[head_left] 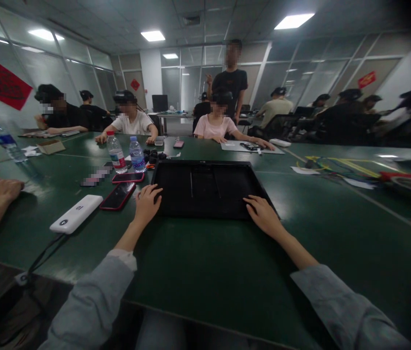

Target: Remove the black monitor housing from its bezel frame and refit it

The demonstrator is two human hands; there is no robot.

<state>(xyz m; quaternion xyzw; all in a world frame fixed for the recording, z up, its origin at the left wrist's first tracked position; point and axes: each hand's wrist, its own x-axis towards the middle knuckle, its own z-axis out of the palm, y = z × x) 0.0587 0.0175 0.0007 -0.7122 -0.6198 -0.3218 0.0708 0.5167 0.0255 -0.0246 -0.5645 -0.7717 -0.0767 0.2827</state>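
A black rectangular tray-like panel with a raised rim lies flat on the green table, in front of me. My left hand rests at its left edge, fingers apart and grasping nothing. On the right, my right hand lies at the panel's front right part with its fingers spread on the rim. Both hands are open. Two dark lines or slots run across the inside of the panel.
Left of the panel are a red-edged phone, another phone, a white power bank with a cable and two bottles. A person's hands rest at far left. Yellow cables lie right.
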